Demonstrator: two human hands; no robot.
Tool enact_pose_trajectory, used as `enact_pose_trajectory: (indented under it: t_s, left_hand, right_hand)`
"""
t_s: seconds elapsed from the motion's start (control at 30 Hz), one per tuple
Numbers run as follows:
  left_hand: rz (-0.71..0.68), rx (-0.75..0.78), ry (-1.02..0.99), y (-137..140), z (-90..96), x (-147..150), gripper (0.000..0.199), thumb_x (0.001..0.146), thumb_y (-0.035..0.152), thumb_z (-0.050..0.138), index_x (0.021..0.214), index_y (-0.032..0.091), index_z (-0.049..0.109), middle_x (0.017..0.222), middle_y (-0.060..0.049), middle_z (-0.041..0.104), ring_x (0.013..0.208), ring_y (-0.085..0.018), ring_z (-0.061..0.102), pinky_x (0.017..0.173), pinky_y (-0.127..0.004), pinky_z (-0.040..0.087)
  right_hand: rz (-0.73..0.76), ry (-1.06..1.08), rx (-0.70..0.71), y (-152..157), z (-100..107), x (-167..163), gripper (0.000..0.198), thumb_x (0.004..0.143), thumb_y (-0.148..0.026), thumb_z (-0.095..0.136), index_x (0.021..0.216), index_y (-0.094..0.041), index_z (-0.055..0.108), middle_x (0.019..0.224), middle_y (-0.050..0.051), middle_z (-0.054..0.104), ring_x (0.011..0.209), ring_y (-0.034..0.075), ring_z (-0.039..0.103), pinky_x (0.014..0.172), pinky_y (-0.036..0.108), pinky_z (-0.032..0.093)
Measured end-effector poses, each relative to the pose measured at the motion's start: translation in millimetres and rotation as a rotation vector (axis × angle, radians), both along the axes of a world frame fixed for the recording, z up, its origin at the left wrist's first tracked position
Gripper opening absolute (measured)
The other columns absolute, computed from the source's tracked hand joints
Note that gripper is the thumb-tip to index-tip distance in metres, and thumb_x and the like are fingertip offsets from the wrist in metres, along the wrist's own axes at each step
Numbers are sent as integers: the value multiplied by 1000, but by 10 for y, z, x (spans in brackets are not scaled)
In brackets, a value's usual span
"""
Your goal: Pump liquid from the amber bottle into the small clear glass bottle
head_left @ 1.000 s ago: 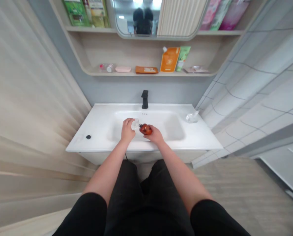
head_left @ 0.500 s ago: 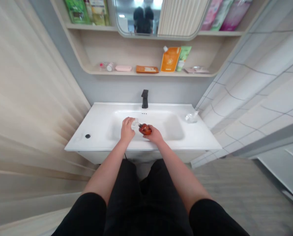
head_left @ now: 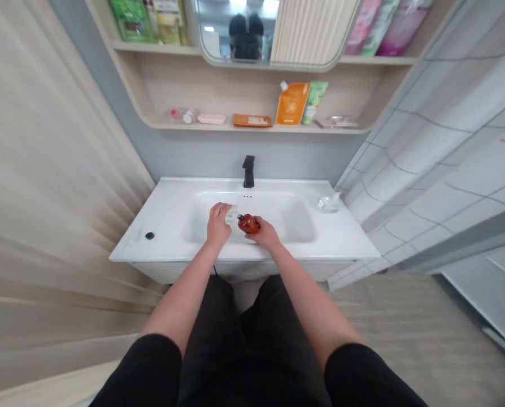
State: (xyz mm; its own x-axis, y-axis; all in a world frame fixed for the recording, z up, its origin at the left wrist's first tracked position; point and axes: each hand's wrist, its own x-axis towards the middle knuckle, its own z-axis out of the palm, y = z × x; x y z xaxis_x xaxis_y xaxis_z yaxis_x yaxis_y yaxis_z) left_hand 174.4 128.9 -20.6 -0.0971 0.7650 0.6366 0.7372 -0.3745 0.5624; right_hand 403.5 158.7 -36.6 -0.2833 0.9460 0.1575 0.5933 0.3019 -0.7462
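Over the white sink (head_left: 295, 217), my right hand (head_left: 266, 233) grips an amber bottle (head_left: 248, 224). The bottle is tipped on its side, its dark neck pointing left. My left hand (head_left: 218, 226) has its fingers curled round a small clear container (head_left: 233, 213); whether that is a cup or a bottle I cannot tell. The neck of the amber bottle is at the mouth of the clear container. Any flow between them is too small to make out. A round black cap (head_left: 149, 236) lies on the counter to the left.
A black faucet (head_left: 248, 171) rises behind the sink. Some clear crumpled plastic (head_left: 329, 203) lies on the right of the counter. Above, a shelf (head_left: 218, 128) carries an orange pouch (head_left: 292, 104), a green tube (head_left: 314, 102) and small items. A curtain (head_left: 44, 169) hangs at left.
The view has shifted very slightly. Both hands keep nearly the same pose, with the amber bottle still tipped towards the clear container.
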Motion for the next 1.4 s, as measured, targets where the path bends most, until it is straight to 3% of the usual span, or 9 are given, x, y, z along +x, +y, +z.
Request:
enact_pose_trajectory:
  t_s: [0.63, 1.4]
  left_hand:
    - [-25, -3, -36, 3, -30, -15, 89, 64, -10, 56, 142, 29, 72, 145, -11, 64, 152, -36, 50, 135, -61, 41]
    - [45, 25, 116, -5, -21, -12, 86, 66, -12, 53, 142, 24, 72, 144, -12, 67, 147, -34, 55, 130, -58, 49]
  right_hand:
    - [-8, -13, -20, 3, 6, -2, 80, 69, -35, 100, 142, -27, 67, 130, 8, 81, 117, 33, 78, 105, 46, 60]
    - [-1, -11, -39, 14, -9, 7, 83, 68, -37, 101, 143, -26, 67, 129, 8, 81, 115, 33, 78, 104, 45, 60]
